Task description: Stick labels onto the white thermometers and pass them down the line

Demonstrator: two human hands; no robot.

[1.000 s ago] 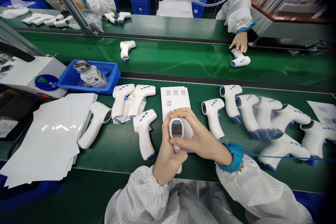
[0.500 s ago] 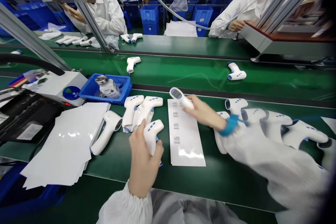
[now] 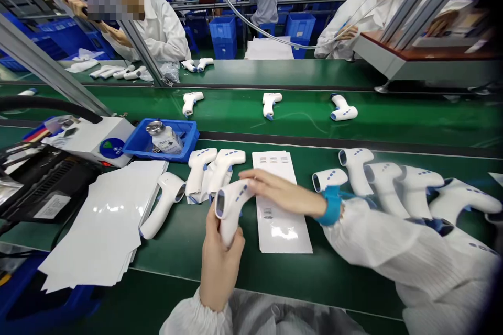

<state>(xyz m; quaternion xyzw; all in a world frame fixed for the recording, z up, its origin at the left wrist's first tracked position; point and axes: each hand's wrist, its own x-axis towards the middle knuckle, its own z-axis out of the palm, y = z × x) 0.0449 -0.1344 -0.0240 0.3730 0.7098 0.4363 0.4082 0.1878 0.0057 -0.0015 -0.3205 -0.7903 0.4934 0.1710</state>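
Note:
My left hand [image 3: 223, 261] is wrapped round the handle of a white infrared thermometer [image 3: 232, 207], held upright with its dark screen towards me. My right hand [image 3: 281, 192] reaches across from the right, its stretched fingers touching the thermometer's head; it wears a blue wristband. Under my right hand lies a white label sheet [image 3: 283, 235] with small printed text. Left of the held one, two white thermometers [image 3: 226, 163] rest on plastic, and another [image 3: 163, 204] lies beside a stack of blank white sheets [image 3: 98, 220].
Several thermometers [image 3: 356, 167] lie at the right, partly behind my sleeve. A blue tray [image 3: 186, 152] holds a metal-capped bottle [image 3: 165, 138]. Beyond, a green belt [image 3: 231, 107] carries more thermometers. Co-workers in white sit across it, near a slanted metal post [image 3: 143, 52].
My right hand has let a thermometer go onto the belt and come back to the one in my left hand. That thermometer is now raised and turned. Thermometers on the belt have shifted left.

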